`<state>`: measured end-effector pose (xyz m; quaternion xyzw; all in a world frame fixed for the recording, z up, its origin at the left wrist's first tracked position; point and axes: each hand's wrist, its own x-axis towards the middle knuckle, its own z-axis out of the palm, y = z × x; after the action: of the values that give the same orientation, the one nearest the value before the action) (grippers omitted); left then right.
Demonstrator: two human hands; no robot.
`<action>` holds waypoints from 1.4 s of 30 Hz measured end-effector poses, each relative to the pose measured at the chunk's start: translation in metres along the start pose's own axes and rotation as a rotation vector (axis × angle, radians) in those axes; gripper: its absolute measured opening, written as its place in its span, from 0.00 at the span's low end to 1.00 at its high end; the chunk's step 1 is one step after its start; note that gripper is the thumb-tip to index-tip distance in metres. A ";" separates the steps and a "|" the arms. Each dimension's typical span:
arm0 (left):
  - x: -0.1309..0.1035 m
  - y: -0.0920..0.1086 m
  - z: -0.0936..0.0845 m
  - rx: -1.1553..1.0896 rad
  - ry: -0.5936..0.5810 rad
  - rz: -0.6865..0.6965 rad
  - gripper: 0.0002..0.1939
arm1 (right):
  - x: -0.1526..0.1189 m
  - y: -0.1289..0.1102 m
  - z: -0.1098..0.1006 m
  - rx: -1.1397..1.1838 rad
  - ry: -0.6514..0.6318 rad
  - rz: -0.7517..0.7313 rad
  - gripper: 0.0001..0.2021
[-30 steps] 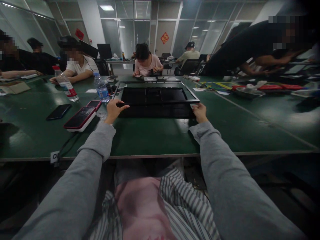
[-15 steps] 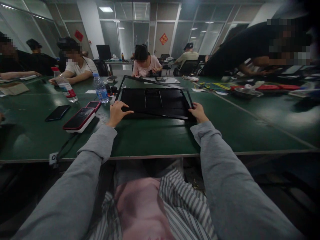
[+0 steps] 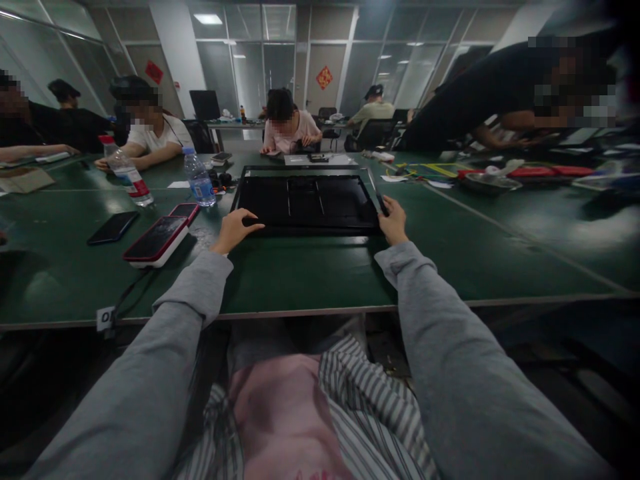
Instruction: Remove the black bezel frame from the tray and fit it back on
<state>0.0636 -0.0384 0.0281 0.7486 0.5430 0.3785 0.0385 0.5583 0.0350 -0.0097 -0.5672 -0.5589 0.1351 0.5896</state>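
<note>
A thin black rectangular frame (image 3: 305,168) lies over a shallow black panel (image 3: 265,200), which has two narrow bars across its middle. Curled at the near left corner, my left hand (image 3: 235,230) has the frame's left side between thumb and fingers, with the exact contact partly hidden. My right hand (image 3: 394,219) pinches the frame's right side near the front corner. The frame looks nearly level, close above or touching the panel; which of the two I cannot tell.
Left of the panel are a water bottle (image 3: 200,179), a red-capped bottle (image 3: 129,175), a dark phone (image 3: 113,228) and a red-edged device (image 3: 156,241) with a cable. A dish (image 3: 489,183) and red items lie right. Several people sit or lean around the green table (image 3: 310,277).
The frame has come down from a tilt to nearly level over the panel, its far edge lower. Both hands keep hold and have moved slightly; the right one is a little lower.
</note>
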 end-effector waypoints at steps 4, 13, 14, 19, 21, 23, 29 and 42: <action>0.000 0.000 0.004 0.008 -0.062 0.027 0.17 | -0.002 0.010 -0.003 -0.011 0.001 -0.006 0.29; -0.008 0.011 0.005 0.137 -0.135 0.033 0.21 | -0.002 0.018 -0.003 -0.151 0.013 0.057 0.26; -0.007 0.009 0.006 0.129 -0.092 0.015 0.23 | -0.002 0.018 -0.003 -0.172 0.013 0.073 0.25; 0.007 -0.018 0.014 0.021 0.113 -0.258 0.33 | -0.004 0.017 -0.006 -0.190 -0.028 0.060 0.30; 0.012 -0.031 0.014 -0.013 0.067 -0.383 0.30 | -0.005 0.013 -0.007 -0.183 -0.064 0.049 0.32; 0.016 -0.043 0.013 -0.016 0.051 -0.433 0.25 | -0.007 0.008 -0.006 -0.163 -0.112 0.038 0.33; 0.012 -0.066 0.000 0.114 0.122 -0.521 0.20 | -0.011 -0.001 0.015 -0.086 -0.192 0.064 0.29; 0.005 -0.053 -0.010 0.287 0.169 -0.529 0.20 | -0.017 -0.003 0.040 -0.221 -0.002 0.035 0.27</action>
<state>0.0167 -0.0161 0.0124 0.5451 0.7681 0.3357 -0.0155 0.5188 0.0408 -0.0265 -0.6384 -0.5608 0.0835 0.5206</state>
